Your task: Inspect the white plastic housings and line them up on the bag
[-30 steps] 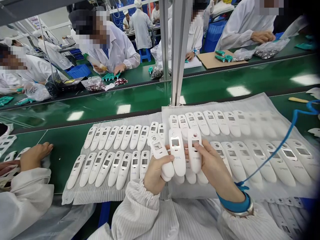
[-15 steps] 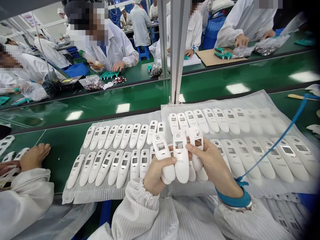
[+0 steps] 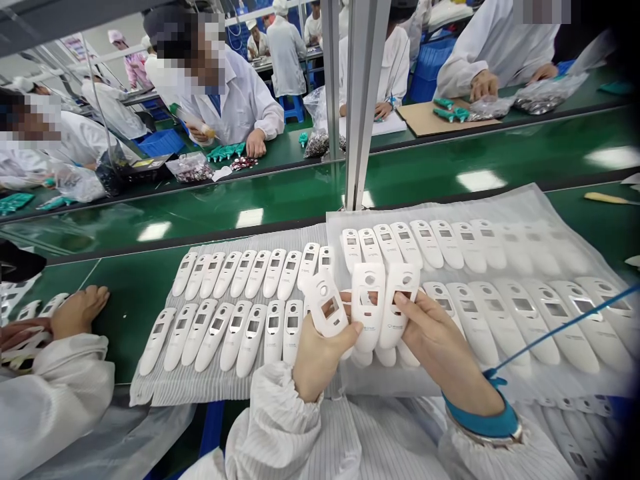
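Observation:
Above the near edge of the sheets, my left hand [image 3: 320, 357] is closed on white plastic device housings with a round hole and a window. One tilted housing [image 3: 326, 308] leans left in its grip, and my left thumb presses the lower part of a middle housing [image 3: 368, 328]. My right hand [image 3: 437, 337] pinches another white housing [image 3: 397, 323] by its side, close against the middle one. Small print shows on the middle and right pieces. Fingers behind the housings are mostly hidden. A blue wrist strap [image 3: 483, 417] circles my right wrist.
Rows of similar housings lie on a ribbed foam sheet [image 3: 155, 390] at left and a translucent sheet [image 3: 530, 193] at right. The strap's blue cord [image 3: 565, 331] crosses the right side. A neighbour's hand [image 3: 80, 312] rests at far left. A metal post [image 3: 361, 107] stands ahead.
The right housing has come upright beside the middle one. The left housing has tilted further, and my left hand has turned with it. The view has shifted slightly.

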The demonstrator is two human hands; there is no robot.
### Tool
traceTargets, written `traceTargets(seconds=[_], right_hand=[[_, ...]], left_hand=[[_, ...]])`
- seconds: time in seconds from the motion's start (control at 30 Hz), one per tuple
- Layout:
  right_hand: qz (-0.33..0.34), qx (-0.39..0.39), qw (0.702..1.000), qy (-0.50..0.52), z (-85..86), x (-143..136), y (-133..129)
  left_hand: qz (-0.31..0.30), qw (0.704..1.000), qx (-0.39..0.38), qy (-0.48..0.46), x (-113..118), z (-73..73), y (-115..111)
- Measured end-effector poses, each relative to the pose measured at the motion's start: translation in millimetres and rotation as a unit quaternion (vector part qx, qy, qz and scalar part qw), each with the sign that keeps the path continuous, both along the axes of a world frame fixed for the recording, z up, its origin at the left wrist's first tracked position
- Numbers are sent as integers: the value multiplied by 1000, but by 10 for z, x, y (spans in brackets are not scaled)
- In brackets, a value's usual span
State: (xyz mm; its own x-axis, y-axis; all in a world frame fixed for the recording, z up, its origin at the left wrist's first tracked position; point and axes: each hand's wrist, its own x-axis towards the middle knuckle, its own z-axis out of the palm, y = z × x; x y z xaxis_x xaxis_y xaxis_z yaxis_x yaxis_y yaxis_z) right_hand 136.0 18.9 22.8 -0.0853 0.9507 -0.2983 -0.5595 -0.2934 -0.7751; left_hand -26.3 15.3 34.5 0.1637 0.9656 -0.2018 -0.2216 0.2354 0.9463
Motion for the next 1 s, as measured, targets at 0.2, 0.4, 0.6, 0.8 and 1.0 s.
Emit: traceTargets(seconds=[0.2, 0.4, 0.6, 0.8, 1.0], right_hand=[[68, 21, 997, -29, 3, 14, -1], [92, 43, 991, -83, -9, 96, 40], [35, 44, 941, -332, 161, 1190, 447], [-90, -119, 870, -471, 94, 2618, 1087], [-70, -92, 835, -538, -269, 2913, 1344]], left_hand=[[-19, 1000, 7, 5, -10, 40, 16], [10, 996, -70, 61, 99, 99, 20], [81, 991, -92, 44, 115, 64, 33], [99, 986, -126, 39, 111, 69, 6], [104, 985, -132, 35, 159, 99, -21]])
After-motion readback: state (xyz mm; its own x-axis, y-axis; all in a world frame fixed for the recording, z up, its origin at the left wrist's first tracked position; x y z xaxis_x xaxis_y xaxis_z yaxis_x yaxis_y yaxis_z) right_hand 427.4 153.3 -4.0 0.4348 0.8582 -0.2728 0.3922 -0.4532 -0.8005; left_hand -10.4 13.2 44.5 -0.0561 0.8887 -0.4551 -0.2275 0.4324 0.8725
